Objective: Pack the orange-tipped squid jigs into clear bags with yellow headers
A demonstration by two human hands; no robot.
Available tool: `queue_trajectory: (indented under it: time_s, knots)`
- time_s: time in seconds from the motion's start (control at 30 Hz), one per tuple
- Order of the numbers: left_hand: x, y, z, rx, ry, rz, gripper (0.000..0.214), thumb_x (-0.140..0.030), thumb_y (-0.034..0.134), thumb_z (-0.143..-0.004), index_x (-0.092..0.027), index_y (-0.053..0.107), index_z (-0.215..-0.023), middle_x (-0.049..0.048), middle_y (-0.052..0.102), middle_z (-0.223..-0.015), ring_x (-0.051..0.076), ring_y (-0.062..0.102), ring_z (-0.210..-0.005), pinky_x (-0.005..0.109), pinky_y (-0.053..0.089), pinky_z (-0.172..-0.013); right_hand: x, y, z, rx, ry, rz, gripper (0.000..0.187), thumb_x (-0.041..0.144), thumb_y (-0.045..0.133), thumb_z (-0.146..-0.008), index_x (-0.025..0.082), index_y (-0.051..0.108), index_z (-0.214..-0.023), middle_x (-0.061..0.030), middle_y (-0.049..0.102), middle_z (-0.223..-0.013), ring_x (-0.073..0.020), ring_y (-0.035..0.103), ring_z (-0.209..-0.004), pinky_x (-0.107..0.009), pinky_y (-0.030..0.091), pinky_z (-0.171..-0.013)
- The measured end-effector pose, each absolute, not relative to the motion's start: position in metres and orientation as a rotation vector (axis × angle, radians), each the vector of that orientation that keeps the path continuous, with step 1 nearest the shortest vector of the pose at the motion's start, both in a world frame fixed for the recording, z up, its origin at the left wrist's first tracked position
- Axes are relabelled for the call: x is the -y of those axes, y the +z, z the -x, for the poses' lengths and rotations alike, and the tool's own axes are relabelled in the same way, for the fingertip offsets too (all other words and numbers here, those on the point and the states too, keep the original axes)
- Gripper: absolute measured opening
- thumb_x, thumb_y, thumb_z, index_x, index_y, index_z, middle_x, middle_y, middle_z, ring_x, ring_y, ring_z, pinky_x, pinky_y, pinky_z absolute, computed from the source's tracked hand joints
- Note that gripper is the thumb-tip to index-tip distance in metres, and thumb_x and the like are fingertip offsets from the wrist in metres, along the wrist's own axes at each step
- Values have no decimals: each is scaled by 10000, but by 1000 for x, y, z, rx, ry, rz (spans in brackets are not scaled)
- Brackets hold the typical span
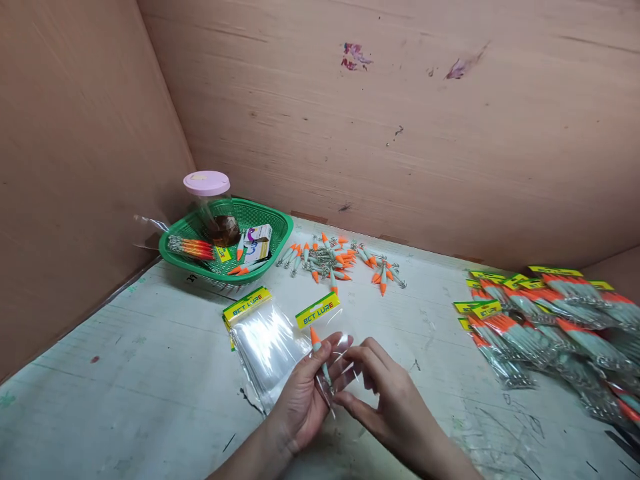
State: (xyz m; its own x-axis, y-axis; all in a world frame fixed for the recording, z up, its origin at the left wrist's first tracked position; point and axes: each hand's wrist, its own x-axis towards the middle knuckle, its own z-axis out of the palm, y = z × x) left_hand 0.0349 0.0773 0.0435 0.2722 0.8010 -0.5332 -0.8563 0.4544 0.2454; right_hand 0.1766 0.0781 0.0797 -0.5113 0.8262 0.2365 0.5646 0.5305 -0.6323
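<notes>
My left hand holds a clear plastic bag with a yellow and green "BCT LURE" header, its thumb pressing on a fishing lure. The lure has an orange tip and a pale body, and lies lengthwise along the bag with its hook end toward me. At the lower end of the bag, my right hand grips the film between thumb and fingers, close to the hooks. Left of my hands lies a stack of flat clear bags with the same header.
Loose orange-tipped lures lie in a pile by the back wooden wall. A green basket at left holds a pink-lidded jar, a small box and red-yellow lures. Filled lure packets are heaped at right.
</notes>
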Motion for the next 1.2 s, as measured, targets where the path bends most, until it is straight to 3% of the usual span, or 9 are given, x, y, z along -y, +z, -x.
queue_trajectory:
  time_s: [0.07,0.13,0.23,0.33,0.67,0.83,1.03,1.2]
  knots:
    - [-81,44,-32,-672,1141,118,172,-147,552,-849,-81,632,-986,122,712,-1001,224,673,-928,355,541,-860,-105,78,-192,2246,705,1127,359,391,618,-789,232,500,-1088,-21,567,-880,-135,561,-708,-252,493,-629]
    - [-85,44,-28,-678,1161,125,173,-141,533,-859,-79,629,-989,124,709,-1009,241,667,-948,381,542,-866,-142,72,-216,2115,578,1341,326,467,545,-826,220,539,-1038,-26,597,-882,-137,578,-703,-271,503,-650]
    - [-89,43,-26,-695,1186,123,181,-139,519,-868,-81,621,-1006,126,706,-1019,242,665,-955,389,546,-866,-195,58,-251,1938,369,1605,277,412,482,-893,150,570,-912,-50,593,-845,-146,571,-691,-330,498,-668]
    - [-90,44,-25,-706,1201,113,181,-131,524,-865,-79,615,-1012,132,704,-1023,240,665,-958,389,548,-866,-222,44,-256,1906,274,1731,238,343,518,-905,137,571,-1013,-43,606,-951,-145,598,-789,-337,510,-709]
    - [-93,44,-17,-633,1232,66,175,-132,497,-881,-80,625,-989,119,716,-989,226,678,-919,362,568,-825,-219,10,-146,2056,298,1936,267,332,534,-902,152,562,-1096,-61,601,-1070,-167,608,-894,-365,520,-768]
    - [-99,45,-10,-655,1277,94,184,-120,481,-888,-89,624,-1000,101,722,-973,204,679,-917,333,572,-819,-216,23,-202,1958,176,2062,243,326,526,-906,159,567,-1077,-58,598,-1069,-160,602,-887,-355,515,-763]
    - [-99,48,-8,-673,1275,102,201,-108,473,-887,-87,622,-1020,112,716,-998,207,677,-925,331,575,-812,-193,39,-276,2034,115,1864,248,372,513,-880,163,628,-812,-33,561,-789,-136,543,-652,-289,451,-623]
    - [-100,51,-9,-715,1275,91,234,-94,453,-889,-76,605,-1065,129,713,-1002,212,678,-923,348,566,-833,-182,56,-307,2141,130,1637,304,438,483,-873,204,675,-850,-49,532,-780,-176,524,-675,-316,426,-637]
